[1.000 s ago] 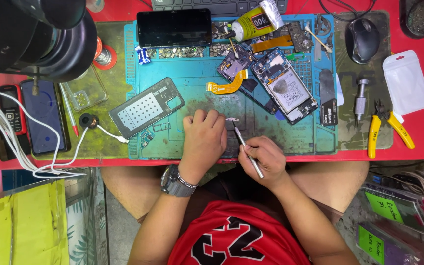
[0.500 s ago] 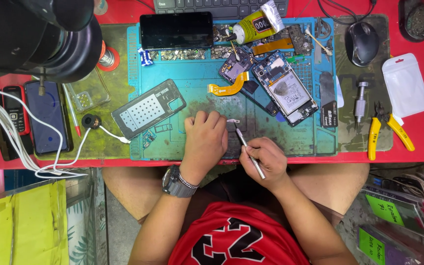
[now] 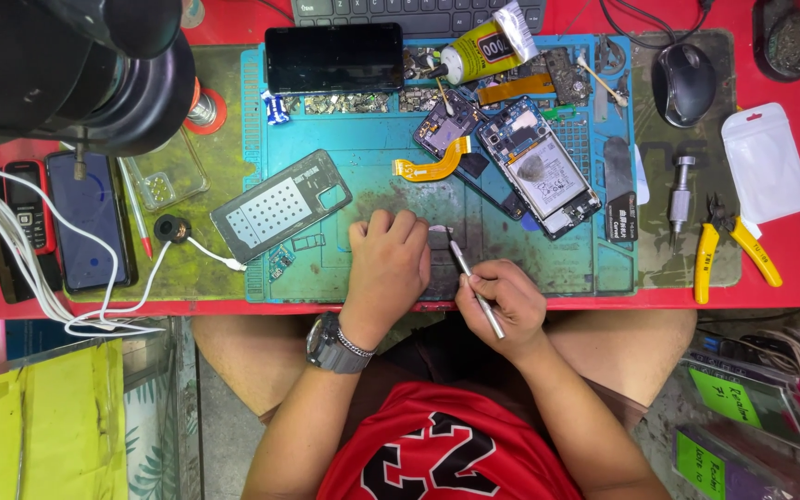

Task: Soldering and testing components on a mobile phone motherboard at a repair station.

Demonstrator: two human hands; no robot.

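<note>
My left hand lies flat on a small dark part at the front edge of the blue work mat, pinning it down. My right hand grips a thin metal tool like a pen, its tip touching the part's top right corner. Most of the part is hidden under my left fingers. A grey phone frame lies just left of my left hand. An opened phone with its battery showing rests on the mat behind my right hand.
A black phone, a glue tube, an orange flex cable and loose parts sit at the mat's back. Yellow-handled cutters, a screwdriver bit, a mouse and a white pouch lie right. Two phones and a microscope stand left.
Both hands stay on the small part at the mat's front edge; the tool tip has barely shifted. The view has drifted slightly.
</note>
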